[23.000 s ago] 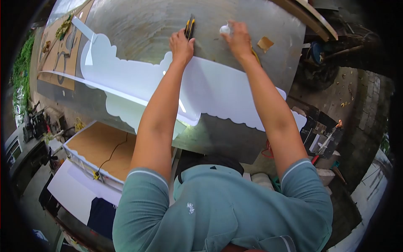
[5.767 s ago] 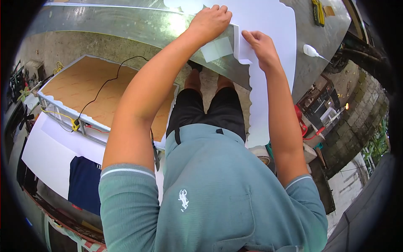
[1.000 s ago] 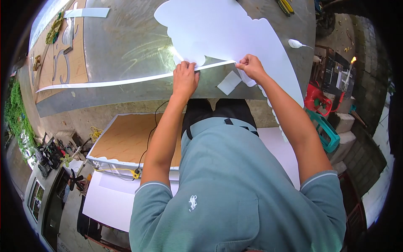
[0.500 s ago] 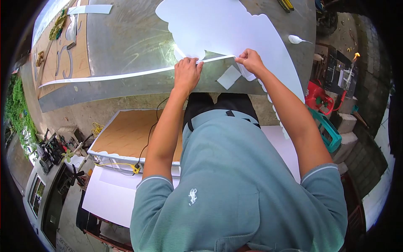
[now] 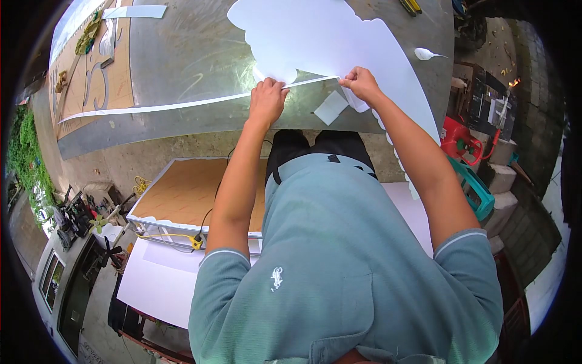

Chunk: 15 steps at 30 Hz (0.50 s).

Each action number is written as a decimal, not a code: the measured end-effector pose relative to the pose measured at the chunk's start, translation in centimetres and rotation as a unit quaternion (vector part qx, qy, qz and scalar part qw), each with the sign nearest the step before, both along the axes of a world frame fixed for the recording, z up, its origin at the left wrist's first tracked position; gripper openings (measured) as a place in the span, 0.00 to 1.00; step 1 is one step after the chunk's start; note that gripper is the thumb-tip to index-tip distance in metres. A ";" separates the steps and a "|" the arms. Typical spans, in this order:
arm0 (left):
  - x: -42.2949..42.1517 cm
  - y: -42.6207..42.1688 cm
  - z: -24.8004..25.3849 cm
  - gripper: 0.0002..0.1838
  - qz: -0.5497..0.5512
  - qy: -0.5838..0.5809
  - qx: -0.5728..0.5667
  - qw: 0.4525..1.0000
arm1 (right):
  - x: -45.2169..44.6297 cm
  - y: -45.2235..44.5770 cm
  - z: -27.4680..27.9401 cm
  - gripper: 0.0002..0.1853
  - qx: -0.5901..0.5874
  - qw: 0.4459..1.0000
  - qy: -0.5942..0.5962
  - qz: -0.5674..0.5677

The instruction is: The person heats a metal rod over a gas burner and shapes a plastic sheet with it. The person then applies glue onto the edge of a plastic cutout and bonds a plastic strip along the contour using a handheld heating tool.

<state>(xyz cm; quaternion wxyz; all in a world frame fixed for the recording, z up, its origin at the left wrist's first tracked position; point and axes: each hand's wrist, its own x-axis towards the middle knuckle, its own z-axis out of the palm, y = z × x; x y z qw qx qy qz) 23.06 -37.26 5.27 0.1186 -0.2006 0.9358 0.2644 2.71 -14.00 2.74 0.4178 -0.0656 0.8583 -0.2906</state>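
Note:
A long narrow white strip (image 5: pixel 163 107) stands on edge across the metal table (image 5: pixel 200 36). My left hand (image 5: pixel 267 102) is closed around its middle part, beside a notch in the large white scalloped sheet (image 5: pixel 321 39). At the strip's right end, where it bends, my right hand (image 5: pixel 361 85) pinches it with thumb and fingers. The bent end piece rests against the sheet's inner edge. Just below the strip lies a small translucent square (image 5: pixel 330 108). The white glue bottle (image 5: pixel 425 54) lies right of the sheet, its thin tip pointing right.
A yellow and black tool (image 5: pixel 411 7) lies at the table's top right. Brown board with cut shapes (image 5: pixel 88 91) and a pale strip (image 5: pixel 134 11) are at the left. Behind me stand a framed brown panel (image 5: pixel 194 194) and a white sheet (image 5: pixel 157 285). A flame (image 5: pixel 515 82) burns at right.
Both hands keep their hold on the strip near its bend, with only slight movement. The whole view has shifted a little. Earlier, the strip and sheet lay differently, and the hands were apart from the strip.

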 end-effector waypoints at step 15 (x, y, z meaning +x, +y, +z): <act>0.4 -0.4 -0.9 0.16 -0.028 0.057 -0.033 0.997 | -0.1 0.0 0.1 0.19 -0.004 1.000 -0.006 -0.002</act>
